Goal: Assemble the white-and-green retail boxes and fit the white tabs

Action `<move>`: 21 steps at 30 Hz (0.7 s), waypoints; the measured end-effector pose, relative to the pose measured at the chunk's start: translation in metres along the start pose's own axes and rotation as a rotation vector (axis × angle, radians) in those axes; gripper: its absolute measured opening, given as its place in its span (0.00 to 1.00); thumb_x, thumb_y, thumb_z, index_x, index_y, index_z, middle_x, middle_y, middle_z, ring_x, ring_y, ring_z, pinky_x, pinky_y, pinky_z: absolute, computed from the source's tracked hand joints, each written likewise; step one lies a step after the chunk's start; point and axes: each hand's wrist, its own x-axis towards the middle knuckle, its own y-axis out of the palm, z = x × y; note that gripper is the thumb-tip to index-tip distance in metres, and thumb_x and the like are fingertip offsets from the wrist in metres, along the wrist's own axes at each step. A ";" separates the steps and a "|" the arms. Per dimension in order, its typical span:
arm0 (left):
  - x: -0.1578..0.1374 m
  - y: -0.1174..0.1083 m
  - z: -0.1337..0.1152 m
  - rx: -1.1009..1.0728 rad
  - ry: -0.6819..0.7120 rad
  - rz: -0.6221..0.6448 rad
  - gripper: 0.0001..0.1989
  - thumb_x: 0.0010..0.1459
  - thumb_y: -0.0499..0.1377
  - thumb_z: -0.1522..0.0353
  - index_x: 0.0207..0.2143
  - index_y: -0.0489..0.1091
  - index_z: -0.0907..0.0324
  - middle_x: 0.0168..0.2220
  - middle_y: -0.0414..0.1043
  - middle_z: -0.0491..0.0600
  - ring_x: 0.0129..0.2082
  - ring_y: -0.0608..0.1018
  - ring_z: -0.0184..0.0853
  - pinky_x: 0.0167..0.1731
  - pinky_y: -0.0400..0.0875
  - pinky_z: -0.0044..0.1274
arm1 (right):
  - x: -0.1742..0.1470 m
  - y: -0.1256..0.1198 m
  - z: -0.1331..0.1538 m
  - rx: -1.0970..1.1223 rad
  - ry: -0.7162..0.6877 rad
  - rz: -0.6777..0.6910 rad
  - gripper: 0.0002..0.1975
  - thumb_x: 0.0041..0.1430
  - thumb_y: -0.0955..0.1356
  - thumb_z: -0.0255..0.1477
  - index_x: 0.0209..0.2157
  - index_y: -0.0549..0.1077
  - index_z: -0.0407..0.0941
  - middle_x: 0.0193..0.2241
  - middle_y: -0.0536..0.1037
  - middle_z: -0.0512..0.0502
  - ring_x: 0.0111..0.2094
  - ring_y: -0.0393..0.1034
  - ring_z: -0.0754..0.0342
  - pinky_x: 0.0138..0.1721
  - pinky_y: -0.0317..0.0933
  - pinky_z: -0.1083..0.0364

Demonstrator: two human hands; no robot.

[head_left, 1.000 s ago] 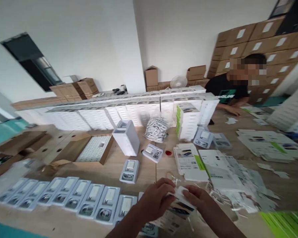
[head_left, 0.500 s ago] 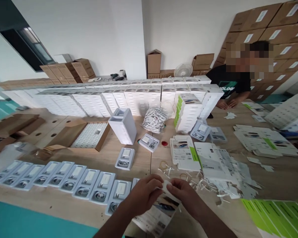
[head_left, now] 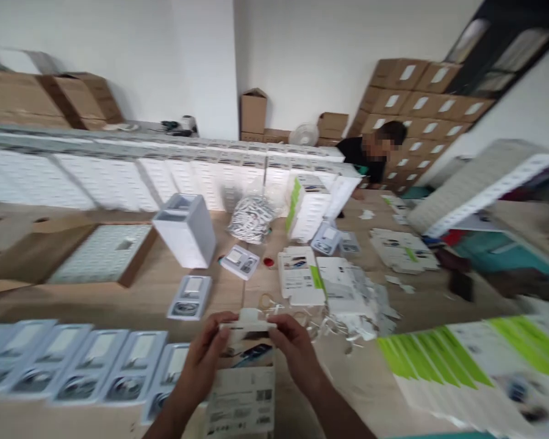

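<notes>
Between my two hands is a flat printed carton (head_left: pixel 242 390), white with a dark picture near its top and a small flap standing up at the far end. My left hand (head_left: pixel 205 353) pinches its upper left corner, thumb on the printed face. At the upper right corner, my right hand (head_left: pixel 295 347) grips the edge the same way. Left of my hands lies a row of pale trays (head_left: pixel 91 366), each with a white charger and a coiled cable. A single tray (head_left: pixel 190 297) of the same kind sits just beyond my left hand.
Flat cartons (head_left: pixel 302 277) and white paper scraps (head_left: pixel 357 326) lie ahead right. Green-striped cartons (head_left: pixel 434 353) fan out at right. Behind stand a tray stack (head_left: pixel 185 231), a bag of cables (head_left: pixel 251 216), an open cardboard box (head_left: pixel 103 253) and walls of white boxes (head_left: pixel 205 183). A person (head_left: pixel 366 155) works beyond.
My view has swung to the right. The carton now faces me straighter, and my hands have moved apart to its two upper corners. The other person is bent lower.
</notes>
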 end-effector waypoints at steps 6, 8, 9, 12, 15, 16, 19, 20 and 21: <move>0.028 -0.008 0.005 -0.035 -0.227 -0.023 0.17 0.51 0.64 0.55 0.40 0.75 0.53 0.36 0.78 0.44 0.38 0.77 0.39 0.39 0.73 0.22 | 0.011 -0.008 -0.008 0.124 0.119 -0.057 0.23 0.48 0.74 0.47 0.40 0.75 0.47 0.32 0.77 0.50 0.29 0.70 0.54 0.28 0.63 0.56; 0.035 -0.011 0.005 -0.174 -0.386 -0.074 0.14 0.50 0.65 0.59 0.38 0.75 0.53 0.33 0.79 0.44 0.34 0.78 0.38 0.32 0.74 0.22 | 0.009 -0.021 -0.008 0.111 0.141 -0.107 0.24 0.47 0.74 0.46 0.42 0.74 0.46 0.35 0.77 0.48 0.32 0.72 0.54 0.29 0.63 0.56; 0.037 -0.012 0.005 -0.266 -0.476 -0.105 0.12 0.50 0.66 0.62 0.37 0.75 0.54 0.32 0.79 0.44 0.32 0.79 0.38 0.30 0.75 0.22 | 0.007 -0.029 -0.006 0.086 0.149 -0.134 0.24 0.47 0.75 0.46 0.41 0.75 0.45 0.35 0.78 0.47 0.33 0.73 0.53 0.29 0.63 0.56; 0.043 -0.012 0.012 -0.495 -0.659 -0.147 0.07 0.53 0.62 0.69 0.36 0.74 0.59 0.30 0.80 0.48 0.29 0.81 0.39 0.28 0.77 0.26 | -0.003 -0.059 -0.005 -0.002 0.180 -0.218 0.22 0.46 0.75 0.44 0.39 0.76 0.44 0.34 0.79 0.46 0.33 0.73 0.54 0.31 0.62 0.57; 0.050 -0.010 0.023 -0.651 -0.772 -0.051 0.11 0.57 0.58 0.71 0.43 0.72 0.64 0.27 0.80 0.52 0.26 0.82 0.43 0.26 0.79 0.31 | -0.013 -0.091 -0.013 -0.057 0.224 -0.315 0.22 0.46 0.75 0.43 0.38 0.76 0.43 0.34 0.80 0.46 0.33 0.73 0.54 0.31 0.62 0.58; 0.052 -0.008 0.027 -0.703 -0.800 -0.016 0.13 0.58 0.58 0.71 0.45 0.72 0.65 0.27 0.80 0.52 0.25 0.82 0.43 0.25 0.79 0.32 | -0.015 -0.103 -0.018 -0.072 0.237 -0.348 0.22 0.45 0.75 0.43 0.38 0.76 0.43 0.34 0.80 0.46 0.32 0.73 0.54 0.30 0.62 0.58; 0.060 -0.003 0.032 -0.779 -0.817 0.015 0.16 0.59 0.58 0.70 0.50 0.70 0.64 0.27 0.80 0.52 0.25 0.82 0.44 0.24 0.80 0.32 | -0.019 -0.138 -0.031 -0.168 0.267 -0.473 0.22 0.41 0.76 0.44 0.35 0.77 0.43 0.30 0.79 0.47 0.30 0.74 0.53 0.28 0.61 0.57; 0.062 -0.001 0.032 -0.788 -0.824 0.016 0.17 0.59 0.58 0.70 0.50 0.70 0.64 0.26 0.80 0.51 0.25 0.82 0.44 0.24 0.80 0.32 | -0.019 -0.150 -0.034 -0.209 0.276 -0.520 0.22 0.40 0.75 0.43 0.34 0.77 0.44 0.29 0.79 0.48 0.29 0.74 0.53 0.27 0.61 0.57; 0.063 0.002 0.032 -0.795 -0.831 0.011 0.16 0.58 0.59 0.71 0.50 0.70 0.64 0.26 0.80 0.50 0.25 0.83 0.43 0.24 0.80 0.31 | -0.019 -0.161 -0.034 -0.248 0.287 -0.561 0.22 0.39 0.75 0.43 0.34 0.77 0.43 0.28 0.79 0.48 0.29 0.74 0.52 0.27 0.61 0.56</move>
